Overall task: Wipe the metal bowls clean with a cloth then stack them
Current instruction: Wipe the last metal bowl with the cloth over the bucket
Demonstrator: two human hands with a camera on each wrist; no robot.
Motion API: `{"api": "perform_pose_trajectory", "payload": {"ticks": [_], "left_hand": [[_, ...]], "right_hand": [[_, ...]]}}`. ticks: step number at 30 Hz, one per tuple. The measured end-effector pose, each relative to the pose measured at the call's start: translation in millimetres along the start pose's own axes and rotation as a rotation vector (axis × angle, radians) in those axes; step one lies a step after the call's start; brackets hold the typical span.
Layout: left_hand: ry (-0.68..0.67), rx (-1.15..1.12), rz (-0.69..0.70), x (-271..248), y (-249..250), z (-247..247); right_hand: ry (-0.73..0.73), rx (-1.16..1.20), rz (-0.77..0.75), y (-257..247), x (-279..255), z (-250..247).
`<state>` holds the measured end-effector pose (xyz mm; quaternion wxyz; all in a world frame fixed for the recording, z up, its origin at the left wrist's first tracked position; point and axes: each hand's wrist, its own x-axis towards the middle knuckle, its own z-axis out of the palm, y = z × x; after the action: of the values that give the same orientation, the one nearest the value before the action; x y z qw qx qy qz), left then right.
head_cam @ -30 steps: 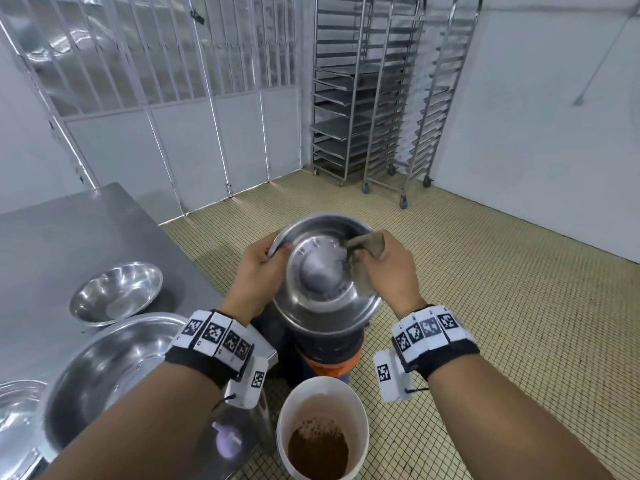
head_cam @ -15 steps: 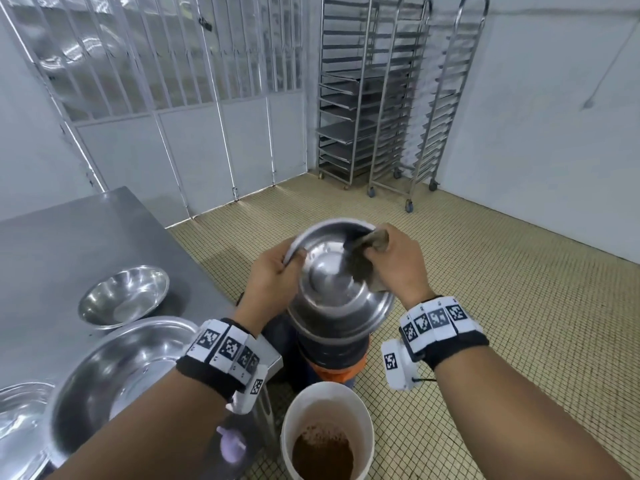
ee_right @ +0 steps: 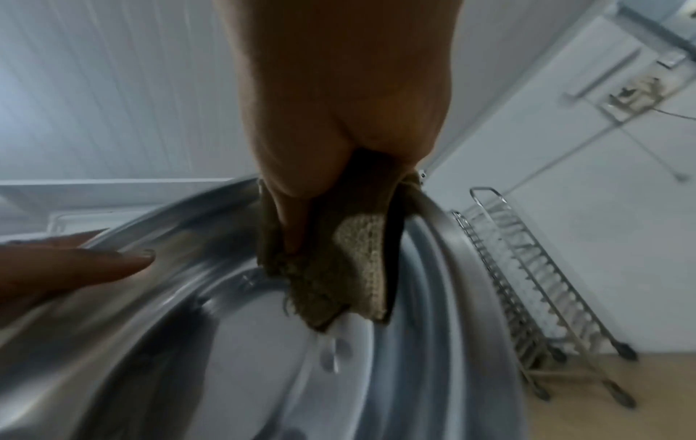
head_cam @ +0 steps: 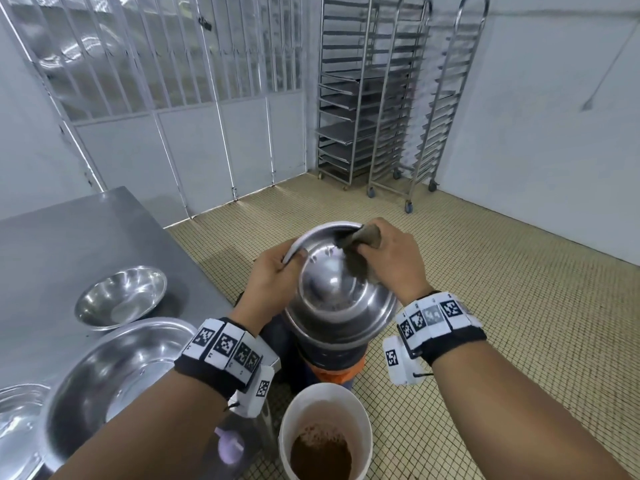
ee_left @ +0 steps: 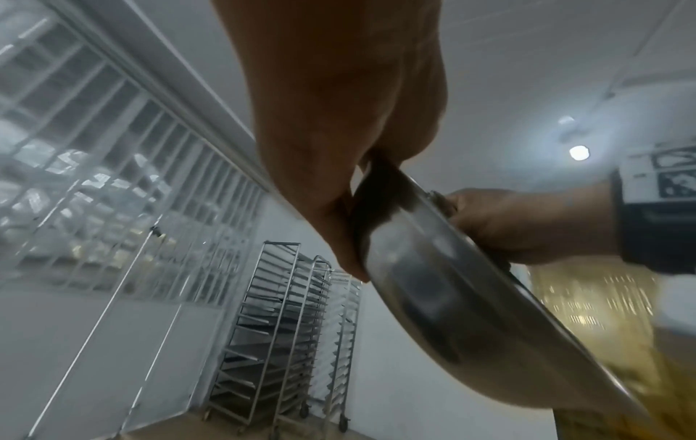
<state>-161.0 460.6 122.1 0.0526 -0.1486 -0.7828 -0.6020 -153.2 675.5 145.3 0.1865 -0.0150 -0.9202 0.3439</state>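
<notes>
I hold a metal bowl point(head_cam: 332, 292) tilted in front of me, above the floor. My left hand point(head_cam: 273, 275) grips its left rim, thumb inside, fingers behind; the left wrist view shows that pinch on the bowl point(ee_left: 433, 297). My right hand point(head_cam: 388, 265) pinches a brownish cloth point(head_cam: 360, 244) over the bowl's far right rim and presses it against the inner wall. From the right wrist, the cloth point(ee_right: 339, 268) lies inside the bowl point(ee_right: 226, 357). On the steel table point(head_cam: 52, 254) to my left sit a small bowl point(head_cam: 121, 296), a large bowl point(head_cam: 114, 382) and part of another point(head_cam: 17, 417).
A white bucket point(head_cam: 325, 427) holding brown powder stands on the tiled floor right below my hands. A dark and orange object point(head_cam: 332, 362) sits under the held bowl. Tall wheeled tray racks point(head_cam: 391, 98) stand along the back wall beside a barred metal gate point(head_cam: 173, 81).
The right hand has slid the cloth up toward the bowl's far right rim. The bowl has tilted a little. My head has lifted slightly.
</notes>
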Motion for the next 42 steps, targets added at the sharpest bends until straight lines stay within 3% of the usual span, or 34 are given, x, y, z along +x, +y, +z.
{"api": "perform_pose_trajectory", "payload": {"ticks": [3,6,9,12,15,17,20,23,25,27,29,31,34,37,39,42], "left_hand": [[0.154,-0.210,-0.061,2.4,-5.0,-1.1],[0.153,-0.160,-0.037,0.7,-18.8,0.9],[0.048,0.067,0.004,3.7,-21.3,-5.7],[-0.114,0.169,0.043,15.2,-14.7,-13.6],[-0.259,0.265,0.078,20.8,-5.0,-16.7],[-0.226,0.146,0.053,17.1,-1.6,-15.5],[-0.043,-0.038,-0.007,12.3,0.3,-12.2],[0.125,-0.138,-0.050,11.1,-2.0,-10.8],[0.069,-0.020,-0.020,7.0,-3.3,-6.8],[-0.046,0.107,0.021,1.4,-7.4,0.1],[-0.075,0.113,0.015,0.0,-9.5,5.0],[-0.035,0.081,0.022,1.2,-5.4,4.6],[0.109,-0.054,0.005,5.2,1.3,-1.8],[0.184,-0.062,-0.014,6.6,-2.2,-5.4],[0.123,0.010,0.008,4.3,-10.5,-4.9],[-0.035,0.124,0.053,2.5,-16.4,0.8]], "right_hand": [[0.104,0.277,0.123,11.2,-11.9,16.0],[0.086,0.372,0.186,17.1,-16.7,24.2],[0.061,0.221,0.101,14.2,-11.0,11.4],[-0.115,-0.060,-0.074,3.8,-7.0,-1.0],[-0.186,-0.111,-0.140,-5.5,-6.8,-2.6],[-0.115,-0.041,-0.118,-5.2,-8.3,-1.6],[0.047,0.170,0.008,6.3,-18.6,11.9],[0.049,0.259,0.160,20.4,-32.1,29.0],[0.035,0.187,0.175,23.3,-27.4,26.5],[-0.027,0.016,0.079,16.5,-12.0,15.5],[-0.102,-0.120,-0.029,6.5,0.7,4.7],[-0.047,-0.124,-0.054,3.1,4.2,0.2],[0.080,0.120,0.097,10.1,-10.9,12.1],[0.080,0.202,0.206,21.8,-29.1,32.3],[0.067,0.131,0.189,24.1,-23.2,28.9],[-0.057,-0.109,0.011,11.1,-2.0,7.5]]}}
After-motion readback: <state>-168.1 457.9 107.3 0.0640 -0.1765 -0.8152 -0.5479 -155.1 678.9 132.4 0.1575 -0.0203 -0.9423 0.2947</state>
